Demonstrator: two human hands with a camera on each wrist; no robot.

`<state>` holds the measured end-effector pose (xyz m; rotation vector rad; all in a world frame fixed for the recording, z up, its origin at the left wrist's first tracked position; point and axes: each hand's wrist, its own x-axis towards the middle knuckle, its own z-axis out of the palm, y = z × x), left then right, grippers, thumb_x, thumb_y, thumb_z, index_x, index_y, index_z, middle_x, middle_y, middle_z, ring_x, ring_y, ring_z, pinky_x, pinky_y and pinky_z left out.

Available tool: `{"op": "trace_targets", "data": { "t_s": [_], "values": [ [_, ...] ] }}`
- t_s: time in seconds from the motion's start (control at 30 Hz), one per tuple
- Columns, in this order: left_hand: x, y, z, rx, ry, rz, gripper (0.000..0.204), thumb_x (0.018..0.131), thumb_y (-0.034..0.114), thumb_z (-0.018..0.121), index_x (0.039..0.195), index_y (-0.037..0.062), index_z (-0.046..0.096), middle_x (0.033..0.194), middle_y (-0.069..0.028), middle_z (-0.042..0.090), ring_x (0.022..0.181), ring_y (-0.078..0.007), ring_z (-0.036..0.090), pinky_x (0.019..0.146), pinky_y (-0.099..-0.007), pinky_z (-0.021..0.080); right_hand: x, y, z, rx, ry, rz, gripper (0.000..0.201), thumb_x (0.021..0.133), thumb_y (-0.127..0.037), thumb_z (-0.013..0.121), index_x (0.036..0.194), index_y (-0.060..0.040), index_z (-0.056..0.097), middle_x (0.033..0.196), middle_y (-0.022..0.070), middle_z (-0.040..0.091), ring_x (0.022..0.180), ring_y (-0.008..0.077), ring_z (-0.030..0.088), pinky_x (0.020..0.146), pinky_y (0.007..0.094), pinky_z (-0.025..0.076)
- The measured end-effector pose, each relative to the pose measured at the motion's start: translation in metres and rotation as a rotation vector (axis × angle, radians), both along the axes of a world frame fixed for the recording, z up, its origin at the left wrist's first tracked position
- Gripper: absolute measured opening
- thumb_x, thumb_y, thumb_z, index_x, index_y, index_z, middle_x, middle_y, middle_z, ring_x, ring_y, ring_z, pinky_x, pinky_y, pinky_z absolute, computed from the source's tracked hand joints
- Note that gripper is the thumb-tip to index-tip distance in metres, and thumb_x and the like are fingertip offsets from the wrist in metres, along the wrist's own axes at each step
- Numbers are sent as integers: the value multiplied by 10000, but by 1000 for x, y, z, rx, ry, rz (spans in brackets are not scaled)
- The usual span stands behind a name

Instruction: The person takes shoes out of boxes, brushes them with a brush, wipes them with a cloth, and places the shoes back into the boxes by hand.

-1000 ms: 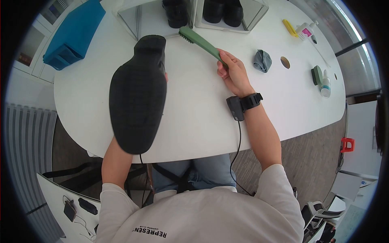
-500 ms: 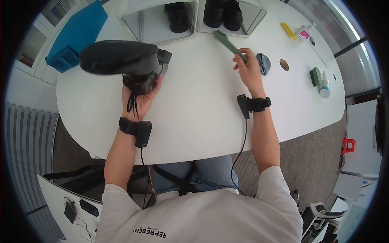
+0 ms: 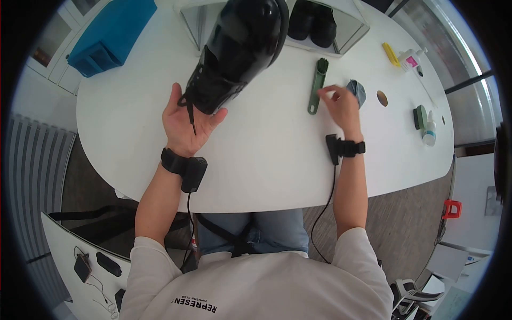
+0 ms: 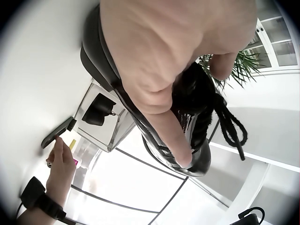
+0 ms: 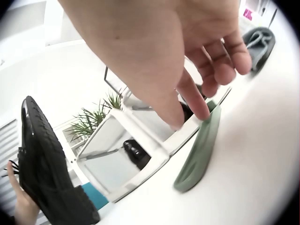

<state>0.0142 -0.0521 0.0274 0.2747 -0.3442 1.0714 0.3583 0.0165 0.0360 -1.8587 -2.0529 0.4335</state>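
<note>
A black lace-up leather shoe [image 3: 242, 48] is held up over the table by my left hand [image 3: 186, 130]. That hand is palm up in the head view, and its fingers are partly hidden by the shoe. In the left wrist view one finger [image 4: 168, 136] lies along the shoe near the laces. The green long-handled brush [image 3: 318, 88] lies on the table, bristle end pointing away from me. Beside its handle is my right hand [image 3: 344, 109], fingers loosely bent, fingertips right at the brush in the right wrist view.
White shoe boxes with clear sides [image 3: 354, 40] stand at the back, black shoes [image 3: 314, 26] inside one. A grey cloth [image 3: 357, 92] lies past my right hand. Farther right are a pump bottle [image 3: 409, 60], a green block brush [image 3: 420, 117] and a spray bottle [image 3: 430, 133]. A blue container [image 3: 120, 34] stands back left.
The shoe has turned from sole up to upper facing me and moved toward the back. My right hand has put the green brush on the table and let go of it.
</note>
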Motion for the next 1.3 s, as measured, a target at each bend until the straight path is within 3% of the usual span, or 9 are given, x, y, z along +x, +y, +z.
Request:
{"op": "trace_targets", "data": {
  "t_s": [0.17, 0.27, 0.53, 0.6, 0.8, 1.0, 1.13, 1.23, 1.3],
  "values": [
    [-3, -2, -9, 45, -61, -55, 662, 959, 390, 435, 1461, 20, 212, 1503, -187, 267, 1397, -329, 253, 1086, -573, 297, 54, 14, -23, 435, -95, -248, 405, 807, -270, 672, 1180, -129, 604, 1145, 139, 576, 999, 335, 554, 846, 410, 477],
    [-3, -4, -5, 24, -80, -76, 707, 937, 373, 492, 1471, 27, 184, 1516, -179, 240, 1410, -325, 221, 1100, -566, 277, 60, 13, -33, 280, -181, -293, 417, 798, -276, 671, 1186, -137, 603, 1208, 136, 540, 1094, 366, 496, 927, 416, 444],
    [-3, -4, -7, 14, 2, 42, 694, 912, 367, 530, 1452, 31, 253, 1506, -171, 269, 1386, -330, 277, 1099, -530, 307, 57, 14, -28, 293, -117, -291, 348, 749, -199, 659, 1087, -116, 645, 1054, 128, 584, 985, 333, 528, 859, 405, 474],
    [-4, -5, -2, -89, 38, 82, 624, 908, 333, 518, 1417, 26, 326, 1458, -172, 360, 1337, -317, 368, 1080, -513, 346, 52, 15, -28, 294, -56, -268, 302, 743, -198, 668, 1027, -96, 669, 1011, 130, 582, 961, 321, 531, 847, 397, 474],
    [-6, -3, -7, -32, 46, 101, 549, 896, 291, 506, 1357, 10, 408, 1375, -160, 477, 1261, -303, 470, 1054, -484, 389, 42, 15, -28, 303, 31, -240, 293, 737, -214, 673, 996, -77, 681, 975, 151, 575, 942, 314, 534, 839, 388, 471],
    [-7, 1, -5, 55, 61, 237, 530, 892, 219, 526, 1357, 0, 395, 1398, -160, 448, 1274, -302, 455, 1073, -483, 380, 38, 16, -31, 295, 76, -206, 332, 743, -243, 697, 1020, -61, 683, 983, 147, 568, 920, 281, 577, 830, 378, 479],
    [-10, 0, 1, -53, 92, 246, 490, 922, 186, 518, 1360, 8, 390, 1401, -163, 440, 1281, -302, 445, 1083, -482, 376, 32, 15, -29, 276, 83, -208, 333, 745, -246, 697, 1022, -61, 683, 1006, 151, 568, 930, 280, 578, 828, 375, 481],
    [-4, 3, 8, -80, 349, 418, 468, 960, 240, 504, 1348, -1, 401, 1372, -157, 469, 1257, -272, 472, 1012, -449, 465, 32, 15, -29, 279, 103, -207, 334, 746, -248, 697, 1024, -63, 683, 1021, 156, 571, 939, 284, 578, 833, 376, 480],
    [1, 4, 20, -19, 810, 622, 474, 964, 353, 508, 1284, 5, 472, 1249, -138, 579, 1073, -200, 614, 860, -367, 567, 32, 15, -29, 277, 97, -203, 333, 747, -251, 696, 1023, -65, 683, 1030, 160, 573, 940, 286, 578, 829, 375, 481]
  ]
}}
